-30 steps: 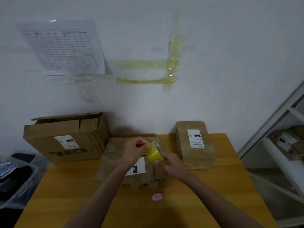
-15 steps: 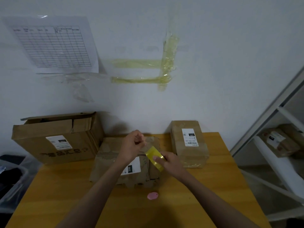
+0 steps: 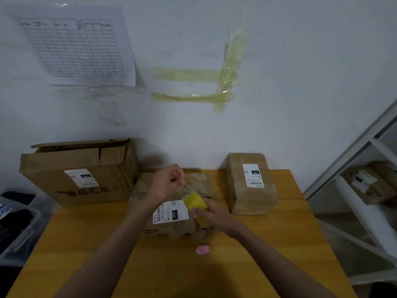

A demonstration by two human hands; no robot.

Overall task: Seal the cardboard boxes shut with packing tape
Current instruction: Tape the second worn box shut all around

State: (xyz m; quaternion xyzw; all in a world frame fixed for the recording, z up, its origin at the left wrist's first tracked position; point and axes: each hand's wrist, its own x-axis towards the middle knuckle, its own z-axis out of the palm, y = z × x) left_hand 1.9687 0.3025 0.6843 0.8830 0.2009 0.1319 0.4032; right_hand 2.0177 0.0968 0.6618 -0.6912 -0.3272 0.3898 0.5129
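Near edge of the wooden table (image 3: pixel 86 244) is bare, free room for the forearms. A small pink object (image 3: pixel 202 249), what it is I cannot tell, lies just near of the middle box.

Middle cardboard box (image 3: pixel 150 230), crumpled, shipping label (image 3: pixel 170 212) on top, sits at table centre under both hands. Right hand (image 3: pixel 214 216) is closed around the yellow packing tape roll (image 3: pixel 196 206), low over the box's right part. Left hand (image 3: pixel 166 183) is fisted, fingertips pinched on the free tape end, raised above the box's far-left part; a short clear strip (image 3: pixel 185 188) stretches between pinch and roll.

Step in hand, as I judge it: drawing out a length of tape before laying it on this box. Next move calls for sticking the pinched end down at the far edge, then running the roll along the top.

Right: a smaller labelled box (image 3: pixel 251 186), already glossy with tape, close beside the roll hand, limits sweep that way. Far left: a large carton (image 3: pixel 75 173), top flaps loose, probably not yet sealed, overhanging the table's left side. The wall stands directly behind, so little far room. Shelving (image 3: pixel 365 190) stands right of the table.
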